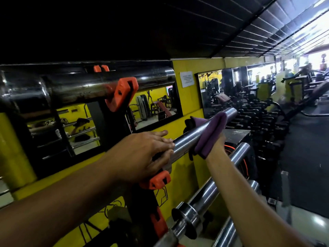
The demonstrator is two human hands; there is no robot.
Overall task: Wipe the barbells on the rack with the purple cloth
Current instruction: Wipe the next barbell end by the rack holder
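A steel barbell (188, 139) lies on the rack and its sleeve runs up and to the right. The purple cloth (211, 132) is folded over that sleeve near its end. My right hand (216, 145) grips the cloth from below, mostly hidden behind it. My left hand (144, 154) holds the same sleeve lower down, fingers curled over the steel just above an orange rack hook (156, 180). Another barbell (99, 86) rests higher on the rack at the left. Lower barbells (210, 193) lie below my right forearm.
The black rack upright (115, 122) carries orange hooks (122, 93) in front of a yellow wall with mirrors (156, 104). A dumbbell rack (258, 120) stands beyond the bar's end. Gym machines (300, 86) and dark floor (306, 148) stretch to the right.
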